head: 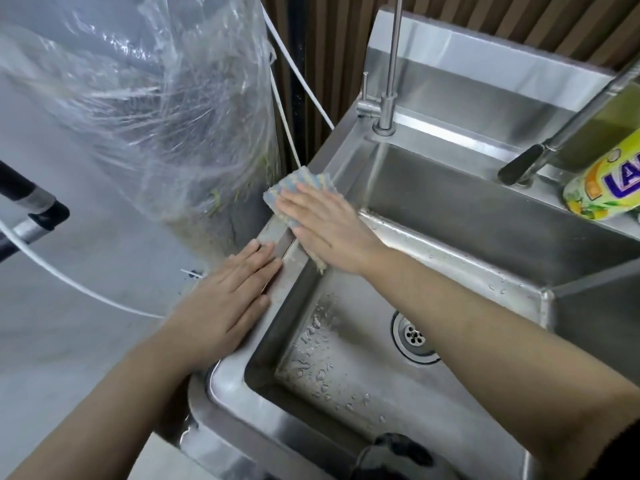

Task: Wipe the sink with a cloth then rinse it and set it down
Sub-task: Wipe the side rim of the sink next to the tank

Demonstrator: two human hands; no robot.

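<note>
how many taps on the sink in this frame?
2. A slim upright tap at the sink's back left corner; an angled tap with a dark head on the right. Others may sit out of frame.

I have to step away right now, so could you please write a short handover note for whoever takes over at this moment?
Left hand: flat on the sink's left rim, holding nothing.
Right hand: fingers straight, pressing the cloth onto the left rim beside the far basin.
Near basin: water drops on its floor around the drain. No water runs from the faucet head.
Done: wiping is under way on the rim. How much has been covered cannot be told.
Left: finish wiping, rinse the cloth, set it down.
</note>
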